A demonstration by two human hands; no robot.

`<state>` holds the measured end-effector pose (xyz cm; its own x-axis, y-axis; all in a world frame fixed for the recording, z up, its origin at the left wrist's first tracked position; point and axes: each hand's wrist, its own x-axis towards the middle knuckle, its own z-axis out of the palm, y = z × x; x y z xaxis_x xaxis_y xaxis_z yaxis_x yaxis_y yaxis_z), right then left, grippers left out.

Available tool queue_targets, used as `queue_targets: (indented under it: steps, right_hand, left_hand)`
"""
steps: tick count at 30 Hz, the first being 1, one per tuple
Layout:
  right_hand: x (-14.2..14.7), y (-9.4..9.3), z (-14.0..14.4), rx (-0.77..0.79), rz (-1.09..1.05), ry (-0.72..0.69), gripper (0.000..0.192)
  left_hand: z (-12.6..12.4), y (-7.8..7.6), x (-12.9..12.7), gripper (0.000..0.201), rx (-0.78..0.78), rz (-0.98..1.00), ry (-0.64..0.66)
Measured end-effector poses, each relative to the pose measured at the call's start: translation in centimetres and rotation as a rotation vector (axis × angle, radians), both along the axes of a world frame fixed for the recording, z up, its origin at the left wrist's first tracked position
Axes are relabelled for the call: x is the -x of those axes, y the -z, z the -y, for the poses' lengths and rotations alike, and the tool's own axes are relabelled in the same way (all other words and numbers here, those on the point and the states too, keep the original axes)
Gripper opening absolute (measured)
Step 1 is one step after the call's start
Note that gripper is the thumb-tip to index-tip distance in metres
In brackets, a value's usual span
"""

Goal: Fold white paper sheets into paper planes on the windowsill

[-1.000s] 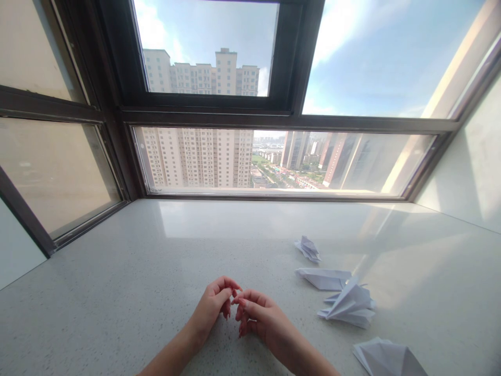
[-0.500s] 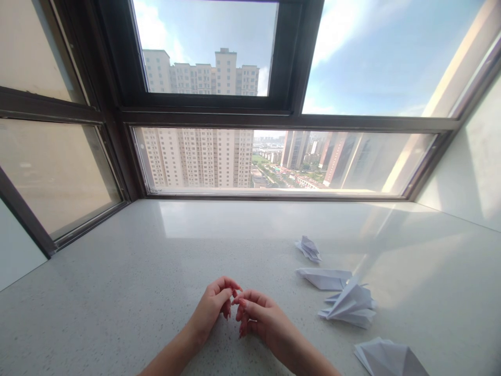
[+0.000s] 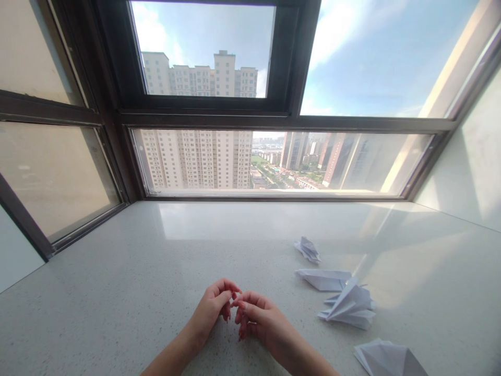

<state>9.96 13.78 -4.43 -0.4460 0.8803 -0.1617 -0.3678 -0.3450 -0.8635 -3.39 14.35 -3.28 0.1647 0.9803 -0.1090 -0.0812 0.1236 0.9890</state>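
Head view: both hands rest low in the middle of the desk (image 3: 117,297), close to the near edge. The left hand (image 3: 211,309) and the right hand (image 3: 258,319) face each other, fingers curled in, and their fingertips meet just above the surface. Each grip is loosely clenched. No paper or other thing shows between the fingers, though something very small there would be hidden.

Four white paper folds lie to the right, all clear of the hands. The plane (image 3: 324,278) lies flat and points left. It is the one nearest the right hand, but still apart from it. Just beyond it on the near right, the fan (image 3: 348,307) has pleats that stand up. It touches or overlaps the plane's right end. Farther off lies a small crumpled fold (image 3: 308,249). At the near right corner a larger fold (image 3: 385,358) is cut off by the picture's edge. Behind the desk a window (image 3: 274,162) looks out on tower blocks and sky.

As I judge it, this is a pause in the paper folding: the finished pieces are set aside and nothing is in work. Picking any of them up would call for the right hand to uncurl and reach right over bare desk, with a light pinch on the plane's thin edge so that the creases hold.
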Motion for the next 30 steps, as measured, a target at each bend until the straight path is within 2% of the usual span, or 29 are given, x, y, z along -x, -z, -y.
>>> queue_targets:
  steps: [14,30]
  right_hand:
    - [0.1,-0.4,0.2,0.000,0.012,0.002,0.028]
    - [0.3,0.0,-0.1,0.009,0.032,-0.018,0.030]
  left_hand:
    - [-0.3,0.8,0.1,0.013,-0.008,0.009,0.021]
    - [-0.4,1.0,0.2,0.011,-0.025,-0.005,0.051]
